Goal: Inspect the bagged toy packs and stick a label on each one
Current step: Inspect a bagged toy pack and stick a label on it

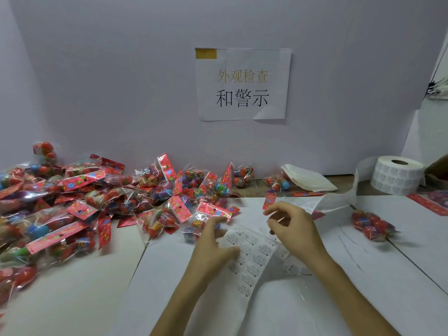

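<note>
A strip of printed labels (pixel 252 253) trails from a white label roll (pixel 397 175) at the back right down across the table toward me. My left hand (pixel 213 246) pinches the strip's left edge. My right hand (pixel 293 229) hovers over the strip's upper part with fingers curled at it; whether it holds a label I cannot tell. A big heap of bagged toy packs (pixel 80 207) with red flowered header cards covers the left side. One toy pack (pixel 203 229) lies just beyond my left hand. A single pack (pixel 373 226) lies apart on the right.
A paper sign (pixel 242 84) hangs on the back wall. A folded white sheet (pixel 308 178) leans near the wall beside two more packs. White paper (pixel 315 309) covers the table in front of me.
</note>
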`<act>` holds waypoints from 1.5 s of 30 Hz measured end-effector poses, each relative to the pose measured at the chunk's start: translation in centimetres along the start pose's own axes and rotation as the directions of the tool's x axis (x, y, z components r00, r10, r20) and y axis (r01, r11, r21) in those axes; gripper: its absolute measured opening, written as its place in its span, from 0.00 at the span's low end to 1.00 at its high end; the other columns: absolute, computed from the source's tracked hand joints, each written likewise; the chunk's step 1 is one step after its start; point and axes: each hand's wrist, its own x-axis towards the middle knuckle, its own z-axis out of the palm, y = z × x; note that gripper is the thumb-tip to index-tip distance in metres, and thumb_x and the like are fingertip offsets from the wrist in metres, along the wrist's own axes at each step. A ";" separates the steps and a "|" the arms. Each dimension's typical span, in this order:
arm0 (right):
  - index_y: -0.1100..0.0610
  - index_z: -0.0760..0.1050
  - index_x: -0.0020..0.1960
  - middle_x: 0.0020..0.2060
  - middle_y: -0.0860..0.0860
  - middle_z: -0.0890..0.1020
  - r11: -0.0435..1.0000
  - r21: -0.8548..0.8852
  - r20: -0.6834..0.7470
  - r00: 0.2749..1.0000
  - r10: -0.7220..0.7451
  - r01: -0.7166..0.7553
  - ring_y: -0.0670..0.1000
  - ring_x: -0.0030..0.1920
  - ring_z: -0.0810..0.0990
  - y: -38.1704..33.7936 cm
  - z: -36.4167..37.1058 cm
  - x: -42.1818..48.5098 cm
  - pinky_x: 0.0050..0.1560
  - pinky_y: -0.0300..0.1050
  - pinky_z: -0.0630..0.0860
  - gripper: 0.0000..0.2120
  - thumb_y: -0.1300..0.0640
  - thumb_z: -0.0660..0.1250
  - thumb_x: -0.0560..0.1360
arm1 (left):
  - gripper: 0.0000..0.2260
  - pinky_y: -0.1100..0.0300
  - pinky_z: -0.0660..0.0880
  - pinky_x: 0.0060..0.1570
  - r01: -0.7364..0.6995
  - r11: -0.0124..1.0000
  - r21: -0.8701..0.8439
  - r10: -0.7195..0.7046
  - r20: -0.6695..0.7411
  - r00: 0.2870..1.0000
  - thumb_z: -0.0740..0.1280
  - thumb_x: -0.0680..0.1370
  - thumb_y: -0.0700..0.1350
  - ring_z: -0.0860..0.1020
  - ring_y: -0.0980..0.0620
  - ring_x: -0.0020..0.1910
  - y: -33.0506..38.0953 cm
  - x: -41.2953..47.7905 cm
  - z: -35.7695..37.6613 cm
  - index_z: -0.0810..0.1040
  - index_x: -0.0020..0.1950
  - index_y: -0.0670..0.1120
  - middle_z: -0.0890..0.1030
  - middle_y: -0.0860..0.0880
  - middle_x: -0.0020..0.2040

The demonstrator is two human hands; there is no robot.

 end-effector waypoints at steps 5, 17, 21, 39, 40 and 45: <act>0.51 0.82 0.50 0.44 0.45 0.84 0.998 0.036 -0.118 0.992 -0.036 0.041 0.46 0.42 0.83 0.0 -0.3 0.3 0.34 0.29 0.74 0.08 0.63 0.71 0.77 | 0.25 0.68 0.79 0.48 -0.210 0.970 0.120 0.211 0.007 0.978 0.74 0.75 0.37 0.76 0.60 0.61 -0.2 -0.2 0.5 0.74 0.60 0.64 0.75 0.64 0.63; 0.45 0.80 0.52 0.43 0.38 0.82 0.975 -0.003 -0.042 0.974 -0.221 0.221 0.34 0.47 0.79 -0.6 1.1 -0.6 0.38 0.26 0.75 0.07 0.49 0.74 0.75 | 0.11 0.59 0.79 0.49 -0.222 0.975 -0.022 0.223 0.136 0.965 0.63 0.84 0.51 0.85 0.52 0.45 0.6 -0.7 0.8 0.85 0.56 0.56 0.87 0.52 0.48; 0.40 0.77 0.54 0.44 0.35 0.80 0.965 -0.023 0.021 0.965 -0.262 0.263 0.35 0.47 0.80 -0.6 1.4 -0.7 0.39 0.27 0.77 0.11 0.41 0.71 0.74 | 0.14 0.61 0.79 0.46 -0.165 0.980 -0.114 0.178 0.112 0.978 0.60 0.84 0.53 0.84 0.52 0.43 0.6 -0.5 0.9 0.84 0.57 0.52 0.87 0.51 0.48; 0.36 0.77 0.55 0.56 0.33 0.73 0.921 -0.089 0.164 0.918 -0.361 0.378 0.39 0.52 0.78 -0.2 1.9 -0.9 0.44 0.29 0.75 0.14 0.52 0.74 0.76 | 0.17 0.68 0.75 0.37 -0.252 0.955 0.155 0.259 -0.027 0.965 0.54 0.85 0.55 0.83 0.55 0.38 -0.6 -0.3 1.2 0.82 0.52 0.54 0.85 0.54 0.41; 0.39 0.79 0.54 0.55 0.35 0.75 0.922 -0.099 0.160 0.920 -0.357 0.375 0.40 0.51 0.78 -0.2 1.8 -0.9 0.43 0.29 0.75 0.11 0.52 0.74 0.76 | 0.17 0.67 0.76 0.39 -0.270 0.941 0.206 0.281 -0.027 0.959 0.54 0.86 0.55 0.82 0.55 0.39 -0.8 -0.3 1.2 0.82 0.53 0.54 0.85 0.55 0.41; 0.46 0.81 0.49 0.52 0.39 0.77 0.918 -0.124 0.144 0.922 -0.359 0.376 0.41 0.49 0.79 0.0 1.5 -0.8 0.45 0.35 0.77 0.05 0.49 0.76 0.74 | 0.16 0.55 0.81 0.49 -0.291 0.874 0.389 0.326 -0.024 0.945 0.54 0.86 0.54 0.81 0.56 0.42 -0.9 -0.3 1.1 0.83 0.56 0.55 0.83 0.57 0.43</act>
